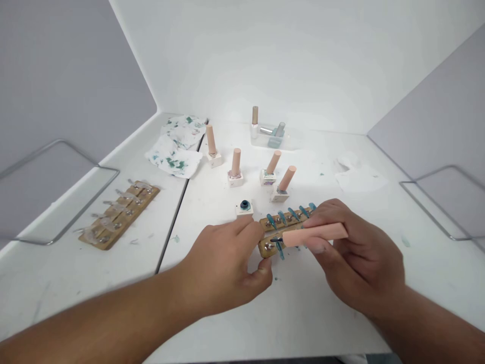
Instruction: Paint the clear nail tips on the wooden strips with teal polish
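Observation:
My left hand [227,263] pinches the left end of a small wooden nail holder [270,246] that carries several teal false nails. My right hand [352,253] grips a peach-coloured polish brush cap [314,233], held sideways, with its dark brush tip touching a teal nail at the holder's near left. An open polish bottle [244,207] with teal polish stands just behind the holder.
Several capped polish bottles [235,172] stand mid-table, with one more and a clear tray [273,136] at the back. A second wooden holder [120,213] with clear nails lies at the left. Stained paper towels [175,146] lie beyond it. Metal wire frames [64,192] flank both sides.

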Tool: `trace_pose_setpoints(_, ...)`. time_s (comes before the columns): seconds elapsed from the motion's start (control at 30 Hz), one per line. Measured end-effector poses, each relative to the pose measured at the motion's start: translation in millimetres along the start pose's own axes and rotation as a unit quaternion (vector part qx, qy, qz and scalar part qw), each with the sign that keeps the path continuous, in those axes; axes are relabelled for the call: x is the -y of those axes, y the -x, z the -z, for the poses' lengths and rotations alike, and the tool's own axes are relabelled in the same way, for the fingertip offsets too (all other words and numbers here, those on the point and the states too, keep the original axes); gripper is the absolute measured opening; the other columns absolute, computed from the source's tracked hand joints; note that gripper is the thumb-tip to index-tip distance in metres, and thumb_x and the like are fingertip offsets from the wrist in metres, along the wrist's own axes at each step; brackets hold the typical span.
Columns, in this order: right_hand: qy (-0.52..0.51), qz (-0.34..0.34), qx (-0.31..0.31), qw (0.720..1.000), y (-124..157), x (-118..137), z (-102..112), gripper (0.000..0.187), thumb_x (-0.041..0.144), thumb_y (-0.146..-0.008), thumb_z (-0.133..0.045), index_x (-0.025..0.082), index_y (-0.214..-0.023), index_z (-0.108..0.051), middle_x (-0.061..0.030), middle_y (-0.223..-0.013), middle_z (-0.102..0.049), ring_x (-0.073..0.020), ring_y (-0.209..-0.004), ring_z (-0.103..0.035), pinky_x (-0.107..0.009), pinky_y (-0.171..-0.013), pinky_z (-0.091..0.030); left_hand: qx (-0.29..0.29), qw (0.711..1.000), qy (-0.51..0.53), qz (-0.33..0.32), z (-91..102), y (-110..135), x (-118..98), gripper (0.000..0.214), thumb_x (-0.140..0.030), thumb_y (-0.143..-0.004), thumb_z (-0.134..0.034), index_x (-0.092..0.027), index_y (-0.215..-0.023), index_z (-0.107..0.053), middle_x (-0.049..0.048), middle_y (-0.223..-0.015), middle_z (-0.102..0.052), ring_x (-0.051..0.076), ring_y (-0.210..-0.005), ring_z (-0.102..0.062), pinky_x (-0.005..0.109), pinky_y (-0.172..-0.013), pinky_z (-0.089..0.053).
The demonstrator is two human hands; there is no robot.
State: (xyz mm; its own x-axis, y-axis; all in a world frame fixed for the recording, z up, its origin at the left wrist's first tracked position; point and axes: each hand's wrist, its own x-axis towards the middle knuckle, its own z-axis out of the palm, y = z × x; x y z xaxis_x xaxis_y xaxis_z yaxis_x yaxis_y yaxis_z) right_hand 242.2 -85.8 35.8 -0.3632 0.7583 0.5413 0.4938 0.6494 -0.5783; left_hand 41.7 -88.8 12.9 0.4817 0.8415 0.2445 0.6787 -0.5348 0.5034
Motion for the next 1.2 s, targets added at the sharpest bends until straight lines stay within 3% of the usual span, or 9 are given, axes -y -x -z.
trace_pose_setpoints(0.3, -0.017, -0.028, 0.009, 0.999, -0.2, 3.1, 1.8, 0.010, 0.018, -0.082, -0.055, 0.022, -0.073, -0.056, 0.0022, -0.059, -0.053, -0.0122, -0.059, -0.049, -0.029, -0.058, -0.040, 0.007, 1.000, -0.002, 0.007, 0.2, 0.1, 0.4, 0.009, -0.023, -0.070, -0.054, -0.020, -0.077, -0.048, -0.0032, -0.067, -0.053, 0.010, -0.053, -0.044, 0.022, -0.046, -0.030)
trace_pose_setpoints(0.9, -0.003, -0.065, -0.049, 0.997, 3.3, 2.7, -4.1, 0.003, 0.023, -0.082, -0.058, 0.023, -0.080, -0.056, 0.0011, -0.070, -0.057, -0.0121, -0.066, -0.050, -0.027, -0.057, -0.040, 0.006, 1.000, -0.009, 0.001, 0.1, 0.3, 0.9, 0.010, -0.022, -0.070, -0.054, -0.021, -0.078, -0.050, -0.0034, -0.068, -0.053, 0.010, -0.054, -0.046, 0.022, -0.047, -0.031)
trace_pose_setpoints(1.2, -0.012, -0.028, 0.002, 1.000, -0.1, 1.8, -0.8, 0.010, 0.018, -0.083, -0.055, 0.023, -0.074, -0.056, 0.0031, -0.063, -0.054, -0.0109, -0.060, -0.048, -0.029, -0.060, -0.038, 0.011, 1.000, -0.012, 0.008, 0.9, -1.3, 1.0, 0.009, -0.024, -0.070, -0.054, -0.019, -0.077, -0.049, -0.0028, -0.068, -0.053, 0.010, -0.054, -0.044, 0.023, -0.047, -0.032)
